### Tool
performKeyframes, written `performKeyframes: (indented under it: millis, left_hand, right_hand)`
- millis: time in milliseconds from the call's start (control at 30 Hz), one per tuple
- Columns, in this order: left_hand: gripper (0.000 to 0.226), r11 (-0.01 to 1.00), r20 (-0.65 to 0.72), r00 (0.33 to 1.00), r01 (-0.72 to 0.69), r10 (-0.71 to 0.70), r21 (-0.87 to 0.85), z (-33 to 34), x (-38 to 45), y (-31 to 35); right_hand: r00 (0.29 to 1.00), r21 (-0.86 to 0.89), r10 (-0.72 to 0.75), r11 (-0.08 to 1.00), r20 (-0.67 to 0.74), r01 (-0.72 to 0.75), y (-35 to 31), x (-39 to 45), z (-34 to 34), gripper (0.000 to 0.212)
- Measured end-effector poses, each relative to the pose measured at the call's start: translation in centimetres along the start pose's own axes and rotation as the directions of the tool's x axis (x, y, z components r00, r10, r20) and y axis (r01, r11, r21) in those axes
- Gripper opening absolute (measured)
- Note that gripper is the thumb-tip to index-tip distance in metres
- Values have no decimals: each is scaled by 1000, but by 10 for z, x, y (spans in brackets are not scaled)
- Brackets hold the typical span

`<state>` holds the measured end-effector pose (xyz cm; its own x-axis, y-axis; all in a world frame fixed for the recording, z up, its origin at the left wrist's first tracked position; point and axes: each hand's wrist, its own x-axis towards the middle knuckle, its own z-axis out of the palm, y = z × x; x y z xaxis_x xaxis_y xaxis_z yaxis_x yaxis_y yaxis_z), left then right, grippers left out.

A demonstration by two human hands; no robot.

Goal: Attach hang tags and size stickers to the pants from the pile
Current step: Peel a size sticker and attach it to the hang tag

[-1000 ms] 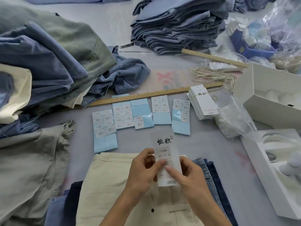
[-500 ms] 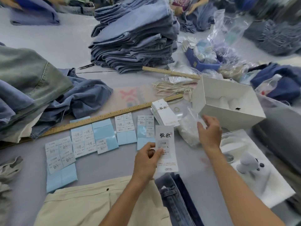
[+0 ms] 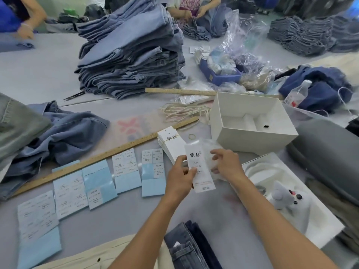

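My left hand [image 3: 179,174] pinches a white hang tag [image 3: 200,167] with black characters, held upright above the grey table. My right hand [image 3: 226,165] hovers just right of the tag, fingers spread over a clear plastic bag [image 3: 210,148]; I cannot tell whether it grips the bag. A banded stack of hang tags [image 3: 170,142] lies behind the hands. Several blue sheets of size stickers [image 3: 128,169] lie in a row to the left. Cream pants [image 3: 93,259] and dark denim pants [image 3: 190,247] lie at the near edge.
A wooden ruler [image 3: 101,158] runs along the sticker sheets. An open white box [image 3: 252,123] and a white tray [image 3: 287,195] sit on the right. A tall stack of folded jeans [image 3: 130,61] stands behind, loose jeans [image 3: 64,136] lie left. Other people work at the far edge.
My head has turned right and up. My right hand let go of the tag, reached toward the plastic bag, and is now close beside the tag again. The left hand keeps the tag.
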<state>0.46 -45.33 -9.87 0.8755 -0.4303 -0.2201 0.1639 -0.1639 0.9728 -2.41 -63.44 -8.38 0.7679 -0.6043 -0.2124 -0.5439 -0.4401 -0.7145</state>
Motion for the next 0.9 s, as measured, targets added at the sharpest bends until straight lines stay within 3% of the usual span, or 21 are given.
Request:
performKeyframes:
  millis: [100,200,300,433,567,633,700,800,900]
  left_hand:
    - [34,999,26,999,17,-18,30,3,-3,-6]
    - [35,999,26,999,20,-21,47,-2,-4,-13]
    - [35,998,2,1000,17,-18,61,-7,-4,-16]
    - [34,998,-28,999,27,-25,57,-13,-3,-18]
    - [34,999,-39,999,36,-35,24,-16,-6,-18]
    - [33,999,-35,999,30,-30,10,-17,-9,-15]
    - [29,1000,-34,999,22,-22,8,-19,-13,-13]
    - [20,1000,-27,1000,2,-1,19,-26,-20,-8]
    - [17,999,-30,999,-40,40,-9,-36,-28,-3]
  right_hand:
    - [996,-348,-40,935,85,68,-2,16,-6,61]
    - [978,-639,-183,742,98,203,-5,23,0,39]
    - [971,-719,-232,664,60,204,-7,26,4,26]
    - [958,-725,-285,663,-15,186,-9,26,2,14]
    - [938,-523,-315,829,-147,197,-14,22,-5,17]
    - [933,-291,-287,931,-217,218,-22,16,-13,13]
    - [913,-29,-245,968,-327,250,-34,6,-24,8]
    - [834,275,-201,882,-513,382,-57,-22,-46,7]
    - [762,327,-281,778,-583,537,-81,-54,-57,9]
